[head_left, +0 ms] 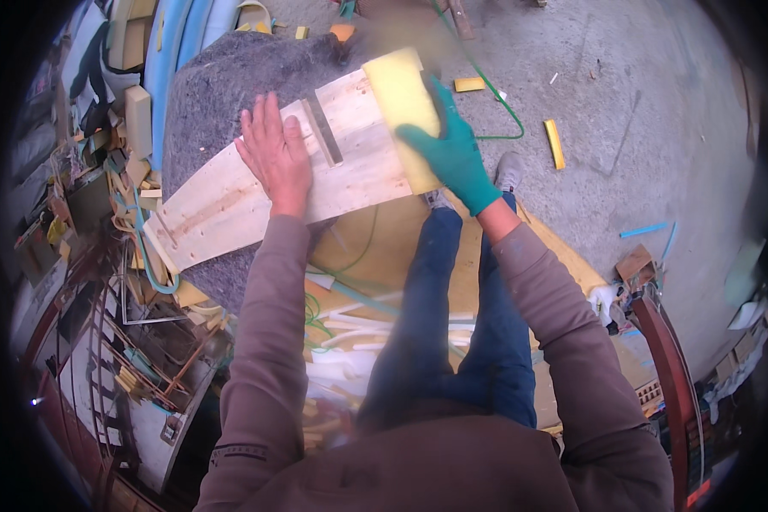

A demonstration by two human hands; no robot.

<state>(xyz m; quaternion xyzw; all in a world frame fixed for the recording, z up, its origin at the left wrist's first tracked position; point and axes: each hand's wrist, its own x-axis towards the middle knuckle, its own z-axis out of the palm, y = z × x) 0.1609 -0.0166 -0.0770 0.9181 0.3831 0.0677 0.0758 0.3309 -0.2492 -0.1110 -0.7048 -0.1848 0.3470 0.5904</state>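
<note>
Grey felt-covered table (213, 77) carries my wooden board (230, 200); left hand (275, 154) lies flat, open, pinning it, while gloved right hand (454, 154) grips a yellow foam block (401, 102), seemingly mid-sanding; next stroke needs steady pressure.

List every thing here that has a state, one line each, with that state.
left hand: bare, flat, palm down on the board
right hand: in a green glove, gripping the yellow block
wooden board: lying flat on the grey felt pad
yellow block: lying on the board's far end, blurred
metal strip: lying flat across the board
grey felt pad: spread under the board
</note>
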